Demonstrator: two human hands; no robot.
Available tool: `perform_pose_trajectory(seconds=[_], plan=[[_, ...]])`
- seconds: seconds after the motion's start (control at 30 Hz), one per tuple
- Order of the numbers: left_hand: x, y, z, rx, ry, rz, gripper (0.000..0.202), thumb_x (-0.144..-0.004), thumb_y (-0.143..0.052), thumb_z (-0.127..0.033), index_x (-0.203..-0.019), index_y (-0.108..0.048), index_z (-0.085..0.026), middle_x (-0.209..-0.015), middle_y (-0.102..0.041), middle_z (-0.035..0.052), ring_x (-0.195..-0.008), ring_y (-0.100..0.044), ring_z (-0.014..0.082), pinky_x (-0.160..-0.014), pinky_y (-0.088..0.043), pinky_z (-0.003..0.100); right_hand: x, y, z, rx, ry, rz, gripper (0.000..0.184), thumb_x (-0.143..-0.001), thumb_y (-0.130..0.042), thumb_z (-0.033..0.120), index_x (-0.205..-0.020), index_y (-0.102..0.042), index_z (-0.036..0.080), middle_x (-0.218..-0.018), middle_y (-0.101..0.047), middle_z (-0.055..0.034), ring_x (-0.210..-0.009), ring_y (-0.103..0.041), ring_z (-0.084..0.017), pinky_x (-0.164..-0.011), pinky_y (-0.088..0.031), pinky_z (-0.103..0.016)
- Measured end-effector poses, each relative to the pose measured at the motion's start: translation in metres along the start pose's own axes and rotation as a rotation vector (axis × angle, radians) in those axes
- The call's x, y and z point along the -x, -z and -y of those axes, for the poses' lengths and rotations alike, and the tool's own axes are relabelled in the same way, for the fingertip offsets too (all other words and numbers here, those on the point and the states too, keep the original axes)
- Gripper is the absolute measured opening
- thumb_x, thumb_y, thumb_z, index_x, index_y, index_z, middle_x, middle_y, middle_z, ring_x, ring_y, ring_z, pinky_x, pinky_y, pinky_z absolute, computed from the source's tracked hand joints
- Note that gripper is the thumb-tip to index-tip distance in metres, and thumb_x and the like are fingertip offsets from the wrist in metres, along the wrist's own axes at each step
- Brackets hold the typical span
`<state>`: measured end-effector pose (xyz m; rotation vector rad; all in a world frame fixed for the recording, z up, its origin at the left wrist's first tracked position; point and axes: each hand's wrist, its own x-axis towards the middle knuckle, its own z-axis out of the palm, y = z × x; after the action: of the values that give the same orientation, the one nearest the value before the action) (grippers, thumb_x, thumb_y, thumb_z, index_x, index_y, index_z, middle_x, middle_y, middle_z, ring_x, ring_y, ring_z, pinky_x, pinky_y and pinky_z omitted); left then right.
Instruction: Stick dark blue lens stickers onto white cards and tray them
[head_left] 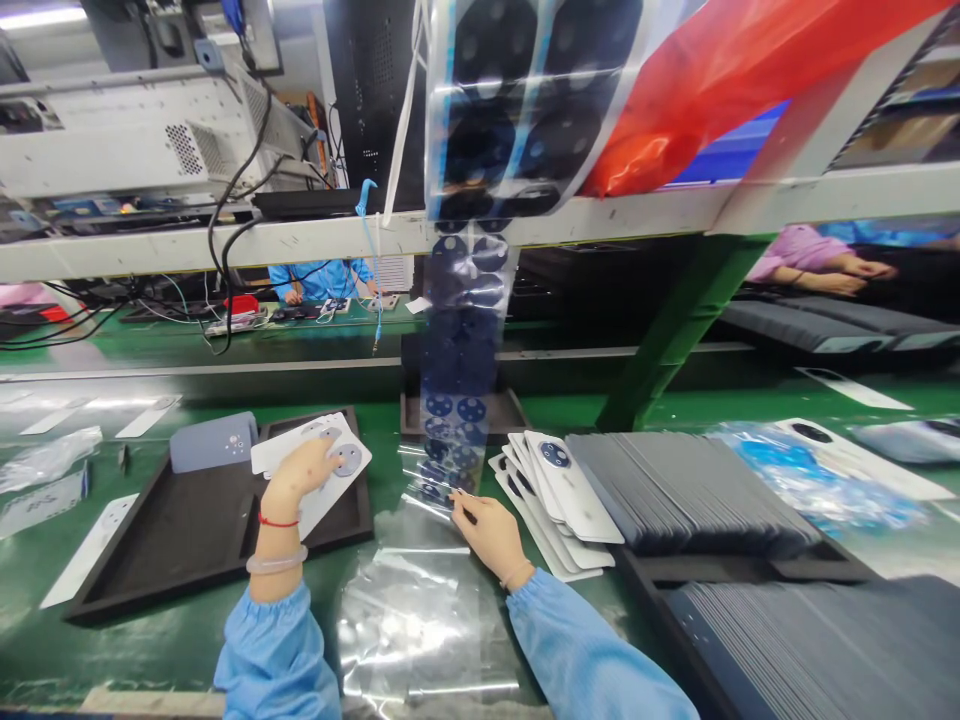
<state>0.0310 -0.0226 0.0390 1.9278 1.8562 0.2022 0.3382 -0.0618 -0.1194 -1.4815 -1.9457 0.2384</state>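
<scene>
My left hand (300,480) is closed on a white phone back cover (330,470) with a round camera ring, held over a black tray (180,540). My right hand (484,530) pinches the lower end of a long clear film strip (457,380) carrying dark round stickers; the strip hangs down from the shelf above. Just right of that hand lies a fanned stack of white back covers (559,490), the top one showing a round blue camera ring. Both forearms wear blue sleeves.
A grey cover (214,442) leans at the tray's far edge. Rows of dark covers (690,490) fill trays at right. Crumpled clear film (420,620) lies in front of me. A green post (675,330) supports the shelf. Other people work across the bench.
</scene>
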Motion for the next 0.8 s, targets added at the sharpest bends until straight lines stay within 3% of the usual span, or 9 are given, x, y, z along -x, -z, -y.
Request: perform_pose_trajectory(seconds=[0.1, 0.27, 0.37, 0.47, 0.53, 0.6, 0.7, 0.73, 0.8], plan=[[0.012, -0.003, -0.028, 0.151, -0.168, 0.086, 0.041, -0.094, -0.046, -0.056, -0.089, -0.065, -0.02, -0.097, -0.07, 0.0074, -0.098, -0.064, 0.0289, -0.089, -0.047, 0.037, 0.0, 0.0, -0.001, -0.044, -0.052, -0.007, 0.032, -0.093, -0.049, 0.028, -0.097, -0.081, 0.025, -0.089, -0.08, -0.0071, -0.083, -0.075, -0.026, -0.072, -0.056, -0.031], [0.0, -0.045, -0.074, 0.392, -0.381, 0.516, 0.046, -0.08, -0.063, -0.065, -0.09, -0.074, -0.021, -0.09, -0.074, 0.0045, -0.08, -0.066, 0.0235, -0.069, -0.05, 0.029, -0.004, 0.004, -0.005, -0.206, -0.119, -0.042, 0.04, -0.096, -0.045, 0.042, -0.086, -0.078, 0.024, -0.063, -0.073, -0.0048, -0.062, -0.072, -0.025, -0.059, -0.052, -0.03], [-0.018, -0.076, -0.083, 0.462, -0.408, 0.659, 0.039, -0.069, -0.076, -0.061, -0.069, -0.074, -0.022, -0.071, -0.07, 0.0032, -0.063, -0.062, 0.0202, -0.059, -0.047, 0.029, -0.014, 0.011, -0.009, -0.355, -0.157, -0.109, 0.053, -0.099, -0.037, 0.055, -0.079, -0.074, 0.022, -0.063, -0.073, -0.0065, -0.059, -0.072, -0.027, -0.055, -0.056, -0.034], [-0.026, -0.085, -0.079, 0.525, -0.395, 0.723, 0.039, -0.066, -0.082, -0.058, -0.066, -0.074, -0.02, -0.064, -0.068, 0.0035, -0.053, -0.058, 0.0184, -0.052, -0.045, 0.029, -0.024, 0.024, -0.011, -0.49, -0.192, -0.224, 0.064, -0.101, -0.027, 0.062, -0.078, -0.069, 0.02, -0.071, -0.076, -0.0098, -0.059, -0.074, -0.027, -0.056, -0.06, -0.038], [-0.024, -0.078, -0.075, 0.603, -0.404, 0.72, 0.041, -0.069, -0.082, -0.058, -0.076, -0.075, -0.018, -0.07, -0.07, 0.0048, -0.057, -0.06, 0.0182, -0.054, -0.047, 0.028, -0.029, 0.037, -0.008, -0.544, -0.214, -0.324, 0.061, -0.103, -0.028, 0.06, -0.083, -0.068, 0.018, -0.073, -0.076, -0.0097, -0.058, -0.074, -0.026, -0.059, -0.062, -0.038], [-0.016, -0.067, -0.075, 0.712, -0.426, 0.667, 0.046, -0.075, -0.078, -0.06, -0.096, -0.074, -0.018, -0.082, -0.072, 0.0052, -0.067, -0.064, 0.0177, -0.06, -0.048, 0.027, -0.035, 0.054, 0.001, -0.565, -0.223, -0.426, 0.053, -0.102, -0.038, 0.059, -0.088, -0.068, 0.017, -0.076, -0.076, -0.0093, -0.065, -0.075, -0.026, -0.064, -0.063, -0.038], [0.001, -0.052, -0.08, 0.877, -0.462, 0.599, 0.071, -0.082, -0.073, -0.06, -0.139, -0.053, -0.024, -0.083, -0.07, 0.0016, -0.07, -0.063, 0.0149, -0.063, -0.048, 0.024, -0.045, 0.08, 0.025, -0.541, -0.163, -0.553, 0.036, -0.098, -0.055, 0.051, -0.095, -0.072, 0.019, -0.093, -0.079, -0.0095, -0.085, -0.075, -0.026, -0.078, -0.061, -0.038], [0.007, -0.049, -0.083, 0.947, -0.475, 0.607, 0.081, -0.082, -0.075, -0.058, -0.148, -0.043, -0.024, -0.08, -0.069, 0.0003, -0.067, -0.062, 0.0139, -0.062, -0.047, 0.023, -0.049, 0.088, 0.035, -0.503, -0.091, -0.596, 0.027, -0.098, -0.059, 0.044, -0.098, -0.073, 0.02, -0.101, -0.079, -0.0091, -0.091, -0.075, -0.025, -0.085, -0.06, -0.039], [0.018, -0.046, -0.089, 1.12, -0.497, 0.613, 0.094, -0.08, -0.081, -0.049, -0.156, -0.033, -0.023, -0.074, -0.068, -0.0013, -0.061, -0.06, 0.0121, -0.059, -0.046, 0.021, -0.056, 0.1, 0.056, -0.326, 0.208, -0.696, 0.012, -0.097, -0.063, 0.027, -0.097, -0.074, 0.022, -0.107, -0.079, -0.0083, -0.099, -0.074, -0.025, -0.092, -0.057, -0.038]])
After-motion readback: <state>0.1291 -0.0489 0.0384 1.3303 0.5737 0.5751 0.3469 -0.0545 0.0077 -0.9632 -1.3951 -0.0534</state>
